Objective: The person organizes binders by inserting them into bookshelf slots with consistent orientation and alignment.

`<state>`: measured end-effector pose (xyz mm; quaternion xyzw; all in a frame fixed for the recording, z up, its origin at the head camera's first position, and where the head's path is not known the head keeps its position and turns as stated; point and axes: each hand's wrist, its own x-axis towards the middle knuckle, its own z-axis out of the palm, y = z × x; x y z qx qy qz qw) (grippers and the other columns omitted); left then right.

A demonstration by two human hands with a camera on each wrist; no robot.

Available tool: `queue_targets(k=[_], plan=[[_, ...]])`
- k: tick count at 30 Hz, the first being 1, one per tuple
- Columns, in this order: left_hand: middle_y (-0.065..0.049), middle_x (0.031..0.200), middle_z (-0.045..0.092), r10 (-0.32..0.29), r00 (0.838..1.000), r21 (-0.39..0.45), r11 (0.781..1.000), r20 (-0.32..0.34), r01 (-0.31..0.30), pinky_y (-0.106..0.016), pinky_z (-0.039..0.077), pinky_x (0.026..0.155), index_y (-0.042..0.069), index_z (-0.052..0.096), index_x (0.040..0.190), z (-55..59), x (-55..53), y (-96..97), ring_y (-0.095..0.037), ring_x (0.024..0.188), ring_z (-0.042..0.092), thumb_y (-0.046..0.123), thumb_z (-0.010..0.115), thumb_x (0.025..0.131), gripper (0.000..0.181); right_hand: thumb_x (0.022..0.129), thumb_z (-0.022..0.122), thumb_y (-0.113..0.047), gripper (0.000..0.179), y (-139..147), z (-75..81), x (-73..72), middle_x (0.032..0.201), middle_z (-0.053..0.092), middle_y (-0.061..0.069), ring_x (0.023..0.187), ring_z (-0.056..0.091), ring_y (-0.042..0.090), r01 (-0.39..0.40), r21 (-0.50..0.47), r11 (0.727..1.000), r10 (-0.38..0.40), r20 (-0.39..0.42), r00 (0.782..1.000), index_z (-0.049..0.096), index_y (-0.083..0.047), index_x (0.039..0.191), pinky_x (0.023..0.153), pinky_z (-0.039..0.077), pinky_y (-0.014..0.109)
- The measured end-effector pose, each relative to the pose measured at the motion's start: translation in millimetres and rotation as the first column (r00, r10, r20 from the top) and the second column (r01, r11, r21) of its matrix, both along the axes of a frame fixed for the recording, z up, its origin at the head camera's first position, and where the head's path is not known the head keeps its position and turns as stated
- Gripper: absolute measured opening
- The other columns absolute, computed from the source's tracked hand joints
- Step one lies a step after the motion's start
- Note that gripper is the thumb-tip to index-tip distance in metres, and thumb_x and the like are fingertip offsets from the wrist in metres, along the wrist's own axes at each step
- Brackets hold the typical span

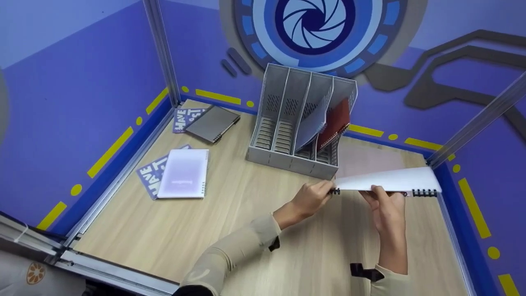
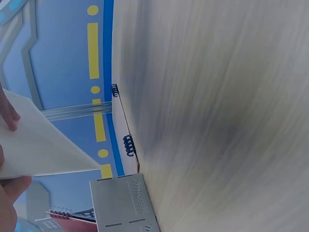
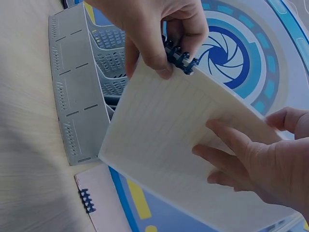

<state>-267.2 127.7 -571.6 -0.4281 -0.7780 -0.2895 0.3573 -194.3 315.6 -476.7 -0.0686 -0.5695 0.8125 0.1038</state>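
Wooden surface (image 1: 242, 230): grey perforated rack (image 1: 287, 161), red and blue notebooks (image 1: 337, 119) filed; left hand (image 1: 309, 201), right hand (image 1: 387, 211) gripping white spiral notebook (image 1: 390, 180); left-edge lilac notebook (image 1: 184, 172) unfiled.

You're in beige right now, long left sleeve (image 1: 236, 250), pale curved mark (image 1: 201, 274) on it, black band (image 1: 193, 291) farther up, matching right sleeve (image 1: 391, 285), black wrist fittings (image 1: 361, 271).

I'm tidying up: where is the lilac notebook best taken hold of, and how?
Probably by the ring-bound edge of the lilac notebook, coming from the right in the head view. It lies flat with that edge over bare tabletop, while its left side overlaps a lettered purple booklet, which a grip there might drag along.
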Motion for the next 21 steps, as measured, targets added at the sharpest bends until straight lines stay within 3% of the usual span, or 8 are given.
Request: queue_targets(k=[6, 10, 17, 21], plan=[[-0.001, 0.104, 0.072, 0.049, 0.999, -0.014, 0.999, 0.023, -0.049, -0.025, 0.057, 0.065, 0.008, 0.066, 0.103, -2.8, 2.0, -4.6, -0.011, 0.092, 0.072, 0.006, 0.071, 0.089, 0.015, 0.099, 0.032, 0.015, 0.06, -5, 2.7, 2.7, 0.141, 0.034, 0.029, 0.116, 0.064, 0.028, -0.028, 0.024, 0.999, 0.027, 0.022, 0.999, 0.013, 0.003, 0.155, 0.096, 0.051, 0.038], [-0.002, 0.115, 0.069, 0.036, 0.991, -0.026, 0.999, 0.126, -0.033, -0.025, 0.057, 0.073, 0.008, 0.065, 0.108, -3.1, 2.3, -5.8, -0.012, 0.101, 0.07, 0.003, 0.069, 0.087, 0.022, 0.098, 0.028, 0.015, 0.063, -9, 3.9, 3.7, 0.145, 0.033, 0.029, 0.113, 0.066, 0.024, -0.067, 0.071, 0.995, 0.064, 0.046, 0.997, 0.011, 0.003, 0.157, 0.096, 0.051, 0.039], [-0.01, 0.137, 0.057, 0.033, 0.955, -0.065, 0.998, 0.295, -0.014, -0.02, 0.045, 0.102, 0.004, 0.057, 0.125, -4.7, 0.0, -14.8, -0.021, 0.125, 0.06, 0.001, 0.076, 0.082, 0.048, 0.097, 0.024, 0.016, 0.065, -17, 2.3, 2.8, 0.149, 0.033, 0.027, 0.11, 0.068, 0.018, -0.084, 0.074, 0.994, 0.078, 0.079, 0.994, 0.012, 0.001, 0.159, 0.097, 0.051, 0.038], [-0.015, 0.148, 0.047, 0.043, 0.928, -0.106, 0.994, 0.371, -0.004, -0.019, 0.043, 0.103, 0.002, 0.05, 0.139, -7.9, -3.9, -29.8, -0.024, 0.133, 0.053, 0.001, 0.08, 0.079, 0.067, 0.097, 0.025, 0.017, 0.066, -22, 1.2, 0.2, 0.15, 0.031, 0.027, 0.115, 0.066, 0.021, -0.106, 0.061, 0.993, 0.101, 0.068, 0.993, 0.01, 0.001, 0.159, 0.099, 0.049, 0.04]])
